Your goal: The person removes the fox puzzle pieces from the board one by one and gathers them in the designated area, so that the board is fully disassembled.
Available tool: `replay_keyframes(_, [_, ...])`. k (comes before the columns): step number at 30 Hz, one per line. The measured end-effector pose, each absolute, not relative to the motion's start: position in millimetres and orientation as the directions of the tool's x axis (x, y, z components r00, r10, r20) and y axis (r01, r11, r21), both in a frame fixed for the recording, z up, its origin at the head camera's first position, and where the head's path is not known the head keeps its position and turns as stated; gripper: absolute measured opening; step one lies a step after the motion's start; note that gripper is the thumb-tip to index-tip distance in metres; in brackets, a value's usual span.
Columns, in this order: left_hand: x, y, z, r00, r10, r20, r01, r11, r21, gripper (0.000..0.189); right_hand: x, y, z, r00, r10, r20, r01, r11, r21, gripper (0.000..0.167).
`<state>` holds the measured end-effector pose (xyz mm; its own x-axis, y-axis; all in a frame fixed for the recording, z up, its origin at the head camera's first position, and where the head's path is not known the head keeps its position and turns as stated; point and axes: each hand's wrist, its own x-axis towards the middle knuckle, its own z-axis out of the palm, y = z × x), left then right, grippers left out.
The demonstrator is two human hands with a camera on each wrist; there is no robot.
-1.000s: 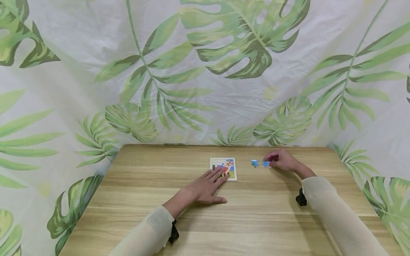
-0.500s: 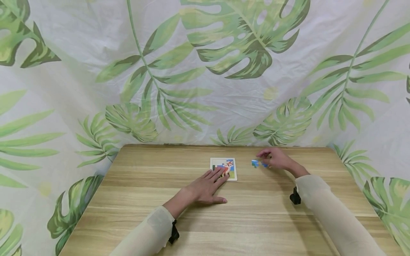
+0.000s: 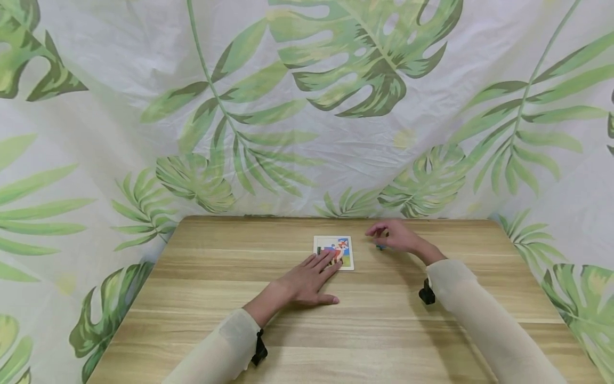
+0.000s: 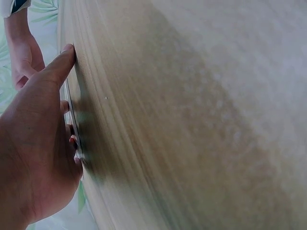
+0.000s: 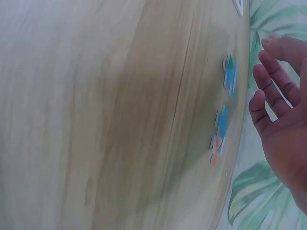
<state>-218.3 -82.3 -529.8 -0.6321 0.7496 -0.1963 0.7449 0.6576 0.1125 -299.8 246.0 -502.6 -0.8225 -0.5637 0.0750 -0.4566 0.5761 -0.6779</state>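
Observation:
My left hand [image 3: 309, 282] rests with straight fingers on the lower part of a white-framed jigsaw puzzle [image 3: 348, 262], whose picture shows a deer-like animal. Part of its board, at the upper left, is bare and pale. To the right, my right hand [image 3: 399, 236] hovers over two loose puzzle pieces with loosely bent fingers and nothing visible between them. In the right wrist view, one puzzle piece [image 5: 230, 76] is blue and green; the other puzzle piece [image 5: 221, 125] is blue with white and orange. The hand mostly covers both in the head view.
The wooden table [image 3: 230, 250] ends at a back edge against a leaf-patterned cloth [image 3: 268, 106]. A black wrist device [image 3: 259, 349] sits at the left cuff and another black device [image 3: 427, 293] at the right cuff.
My right hand has moved left over the loose pieces, toward the puzzle, leaving both pieces on the table. The left hand stays in place on the puzzle.

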Motion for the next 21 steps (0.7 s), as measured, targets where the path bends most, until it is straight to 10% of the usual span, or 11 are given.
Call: replay_keyframes(21, [-218.8, -81.5, -528.7, -0.639, 0.745, -0.191, 0.743, 0.662, 0.100, 0.095, -308.5, 191.5, -511.4, -0.749, -0.652, 0.123, -0.548, 0.505, -0.667, 0.022])
